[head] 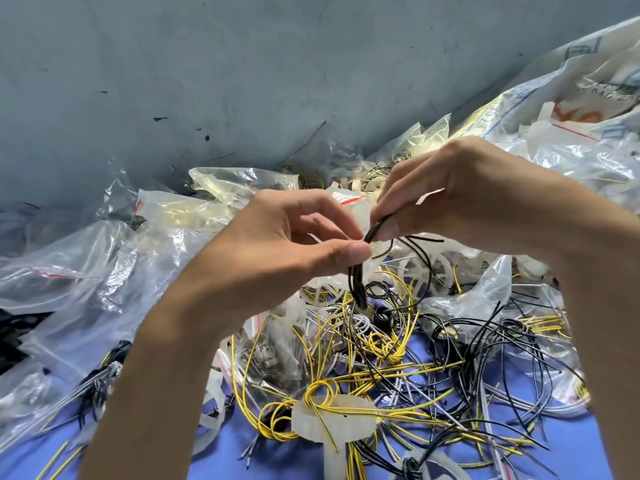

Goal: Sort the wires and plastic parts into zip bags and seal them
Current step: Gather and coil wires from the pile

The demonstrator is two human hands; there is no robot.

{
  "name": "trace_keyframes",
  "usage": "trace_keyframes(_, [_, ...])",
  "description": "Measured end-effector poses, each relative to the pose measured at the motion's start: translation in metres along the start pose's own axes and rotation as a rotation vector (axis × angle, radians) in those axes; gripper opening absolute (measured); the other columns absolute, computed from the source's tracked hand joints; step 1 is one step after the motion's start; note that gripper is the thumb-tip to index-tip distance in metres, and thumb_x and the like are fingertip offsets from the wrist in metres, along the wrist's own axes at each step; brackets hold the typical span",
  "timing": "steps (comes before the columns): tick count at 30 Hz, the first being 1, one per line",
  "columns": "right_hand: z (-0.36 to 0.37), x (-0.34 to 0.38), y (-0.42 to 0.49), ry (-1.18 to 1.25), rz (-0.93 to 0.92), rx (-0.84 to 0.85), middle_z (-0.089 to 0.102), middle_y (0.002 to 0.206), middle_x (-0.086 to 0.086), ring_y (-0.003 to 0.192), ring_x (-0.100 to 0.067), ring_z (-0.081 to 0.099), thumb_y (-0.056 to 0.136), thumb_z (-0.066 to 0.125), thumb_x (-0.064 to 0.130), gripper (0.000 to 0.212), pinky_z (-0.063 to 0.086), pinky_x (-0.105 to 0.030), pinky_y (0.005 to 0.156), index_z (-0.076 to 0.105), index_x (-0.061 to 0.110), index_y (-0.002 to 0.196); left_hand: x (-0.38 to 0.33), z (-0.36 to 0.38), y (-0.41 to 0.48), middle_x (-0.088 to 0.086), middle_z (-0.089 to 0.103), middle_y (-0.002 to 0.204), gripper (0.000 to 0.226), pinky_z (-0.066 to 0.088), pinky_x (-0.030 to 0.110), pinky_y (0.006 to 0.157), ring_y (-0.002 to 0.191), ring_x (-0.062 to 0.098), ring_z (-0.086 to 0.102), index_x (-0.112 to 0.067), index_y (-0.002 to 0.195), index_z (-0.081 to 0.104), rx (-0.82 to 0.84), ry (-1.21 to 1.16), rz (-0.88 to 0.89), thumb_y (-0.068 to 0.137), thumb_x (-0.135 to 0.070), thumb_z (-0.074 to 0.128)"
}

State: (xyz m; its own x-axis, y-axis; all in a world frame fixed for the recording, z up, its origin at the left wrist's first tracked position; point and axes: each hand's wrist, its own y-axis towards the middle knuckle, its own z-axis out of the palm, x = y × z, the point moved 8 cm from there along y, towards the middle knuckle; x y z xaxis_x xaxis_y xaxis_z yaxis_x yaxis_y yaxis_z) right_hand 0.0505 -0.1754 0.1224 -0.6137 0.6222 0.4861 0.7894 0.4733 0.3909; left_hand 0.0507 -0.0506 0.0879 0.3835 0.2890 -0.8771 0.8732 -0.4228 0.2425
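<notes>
Orange and blue printing on the white sack (554, 77) is too blurred to read.

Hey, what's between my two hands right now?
A bundle of black wires, pinched by the left hand and right hand, in the head view.

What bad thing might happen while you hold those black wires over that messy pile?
The black wires, pinched by the left hand and right hand, hang above the tangled yellow wires. Their loose ends might snag there and drag others up. If the bunch slips, it may get lost among the other black strands below.
</notes>
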Motion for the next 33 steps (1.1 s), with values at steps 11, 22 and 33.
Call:
trace_keyframes(11, [0.005,0.011,0.0,0.063,-0.085,0.036,0.07,0.08,0.007,0.076,-0.015,0.064,0.077,0.074,0.009,0.025,0.052,-0.036,0.074,0.075,0.034,0.078,0.004,0.027,-0.005,0.004,0.07,0.113,0.032,0.051,0.013,0.075,0.096,0.007,0.067,-0.018,0.108,0.071,0.282,-0.255,-0.057,0.077,-0.012,0.067])
trace_keyframes(22, [-0.007,0.017,0.002,0.001,-0.131,-0.15,0.067,0.077,0.009,0.071,-0.009,0.062,0.077,0.075,0.01,0.027,0.043,-0.016,0.063,0.072,0.036,0.08,0.008,0.021,0.003,0.008,0.074,0.096,0.033,0.053,0.015,0.077,0.088,0.012,0.07,-0.006,0.102,0.07,0.15,-0.392,-0.055,0.071,-0.014,0.062])
trace_keyframes(33, [-0.016,0.006,0.003,0.324,-0.046,-0.339,0.062,0.062,-0.001,0.053,-0.023,0.06,0.064,0.079,0.015,0.015,0.052,-0.045,0.056,0.064,0.015,0.069,0.001,0.015,0.006,0.007,0.074,0.095,0.03,0.053,0.014,0.072,0.09,0.012,0.07,-0.012,0.101,0.07,0.08,-0.615,0.046,0.073,-0.011,0.06])
